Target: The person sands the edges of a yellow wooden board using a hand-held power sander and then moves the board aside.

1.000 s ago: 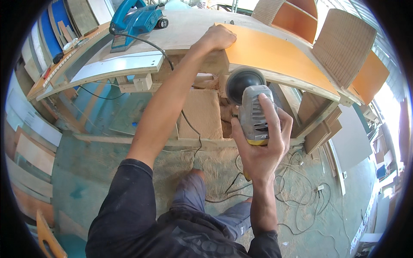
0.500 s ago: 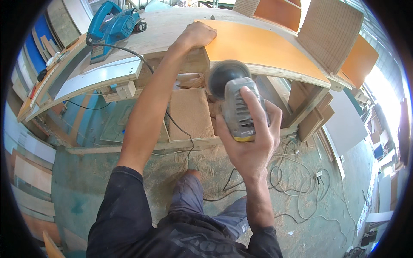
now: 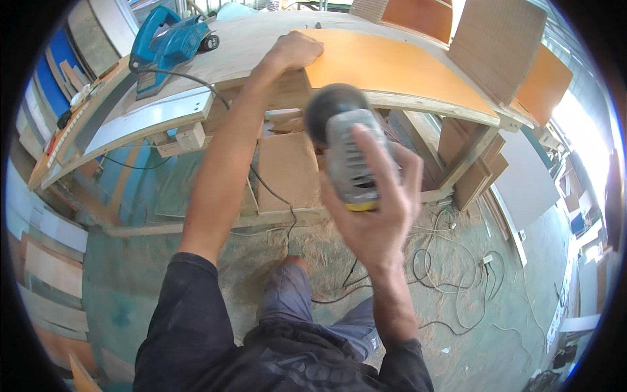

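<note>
Sander (image 3: pixel 349 153) shifted left — hands (image 3: pixel 385 219) on it (right) and orange panel (image 3: pixel 392 68) (left)

No words or numbers can be read clearly here. The black shirt (image 3: pixel 261 358) has big gray shapes on its front that look like letters, but they are dark and hard to make out. The shorts (image 3: pixel 353 330) have a little pale mark low on one leg, too small to read. The sander (image 3: pixel 353 153) has a small dark mark just above its yellow band, and it is blurry. A long white strip (image 3: pixel 556 320) at the right has dark marks, too tiny to read.
</note>
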Action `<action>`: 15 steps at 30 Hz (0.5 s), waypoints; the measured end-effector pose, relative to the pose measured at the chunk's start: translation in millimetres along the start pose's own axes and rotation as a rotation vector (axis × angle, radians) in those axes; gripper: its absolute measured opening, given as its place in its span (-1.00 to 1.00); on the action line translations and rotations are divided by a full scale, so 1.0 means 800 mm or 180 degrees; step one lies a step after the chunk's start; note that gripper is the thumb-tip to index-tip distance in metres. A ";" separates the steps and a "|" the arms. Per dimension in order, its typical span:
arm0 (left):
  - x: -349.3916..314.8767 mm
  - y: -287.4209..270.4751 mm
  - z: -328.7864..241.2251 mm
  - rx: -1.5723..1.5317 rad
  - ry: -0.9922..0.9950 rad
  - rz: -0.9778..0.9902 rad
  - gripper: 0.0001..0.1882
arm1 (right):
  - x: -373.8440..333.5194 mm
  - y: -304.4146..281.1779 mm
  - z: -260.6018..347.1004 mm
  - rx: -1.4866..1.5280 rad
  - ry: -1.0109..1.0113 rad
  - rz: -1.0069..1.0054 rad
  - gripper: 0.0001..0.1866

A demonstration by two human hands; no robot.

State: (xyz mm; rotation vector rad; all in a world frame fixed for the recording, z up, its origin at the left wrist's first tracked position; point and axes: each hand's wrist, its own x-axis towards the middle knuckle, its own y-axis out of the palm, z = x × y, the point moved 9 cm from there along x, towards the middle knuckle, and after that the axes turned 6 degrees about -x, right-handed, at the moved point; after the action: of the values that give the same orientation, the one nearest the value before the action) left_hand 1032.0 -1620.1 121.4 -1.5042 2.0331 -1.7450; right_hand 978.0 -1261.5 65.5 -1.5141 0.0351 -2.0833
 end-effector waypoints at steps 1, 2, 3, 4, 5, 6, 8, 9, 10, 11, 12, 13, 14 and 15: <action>0.000 0.000 -0.001 0.0034 0.0026 0.0016 -0.52 | 0.000 0.008 0.005 0.0040 0.0036 0.0029 -0.24; 0.001 0.001 -0.002 0.0067 0.0053 0.0033 -0.50 | 0.000 0.013 0.006 0.0080 0.0072 0.0058 -0.24; 0.003 0.003 -0.001 -0.0112 -0.0008 0.0053 -0.50 | -0.001 0.014 0.002 0.0054 0.0136 0.0070 -0.24; 0.004 0.004 0.007 -0.0266 -0.0097 0.0061 -0.50 | -0.002 0.016 0.000 0.0067 0.0189 0.0091 -0.24; 0.005 0.006 0.015 -0.0421 -0.0188 0.0070 -0.49 | -0.003 0.016 -0.004 0.0079 0.0242 0.0115 -0.24; 0.008 0.005 0.016 -0.0533 -0.0093 -0.0007 -0.53 | -0.001 0.010 -0.008 0.0060 0.0254 0.0068 -0.24; 0.006 0.005 0.019 -0.0750 0.0063 -0.0143 -0.59 | 0.002 -0.005 -0.022 0.0041 0.0293 0.0004 -0.24; 0.007 0.006 0.025 -0.0708 0.0020 -0.0101 -0.58 | 0.006 -0.011 -0.028 0.0015 0.0264 0.0022 -0.24; 0.006 0.006 0.027 -0.0678 -0.0016 -0.0063 -0.58 | 0.007 -0.017 -0.036 0.0035 0.0260 -0.0030 -0.24; 0.005 0.006 0.028 -0.0646 -0.0054 -0.0028 -0.57 | 0.008 -0.020 -0.044 0.0059 0.0255 -0.0081 -0.24; 0.006 0.005 0.029 -0.0712 0.0015 -0.0040 -0.56 | 0.008 -0.024 -0.052 0.0087 0.0248 -0.0131 -0.24; 0.007 0.005 0.030 -0.0772 0.0079 -0.0054 -0.55 | 0.007 -0.028 -0.066 -0.0089 0.0291 -0.0126 -0.23; 0.008 0.004 0.030 -0.0829 0.0141 -0.0071 -0.54 | 0.009 -0.034 -0.072 -0.0125 0.0241 -0.0172 -0.23; 0.009 0.005 0.033 -0.0819 0.0131 -0.0058 -0.54 | 0.011 -0.039 -0.077 -0.0156 0.0191 -0.0217 -0.23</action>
State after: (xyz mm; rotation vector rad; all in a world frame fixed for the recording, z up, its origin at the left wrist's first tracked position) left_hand 1041.4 -1644.6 112.4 -1.5677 2.3481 -1.5819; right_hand 908.9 -1256.7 61.2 -1.5007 0.0580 -2.1964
